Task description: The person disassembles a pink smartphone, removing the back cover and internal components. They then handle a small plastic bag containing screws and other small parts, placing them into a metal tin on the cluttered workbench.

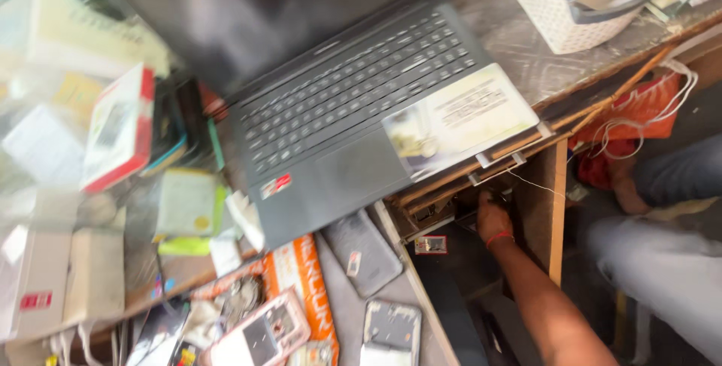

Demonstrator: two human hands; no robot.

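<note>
One of the person's hands (492, 217) in view, forearm bare with no sleeve, a thin red thread band around the wrist, no rings or watch that I can make out; at the right, blurred legs in grey trousers, with one bare foot near the far edge.

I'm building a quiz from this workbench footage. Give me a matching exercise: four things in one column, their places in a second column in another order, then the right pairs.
Things:
1. laptop
2. white basket
3. right hand
4. pink phone

Places:
A. under the edge of the desk, reaching into the open space
B. bottom of the view, lying beside an orange packet
C. top right corner, on the grey desktop
D. middle of the desk, open, with a paper sheet on its palm rest

Pairs: 1-D, 2-C, 3-A, 4-B
</note>
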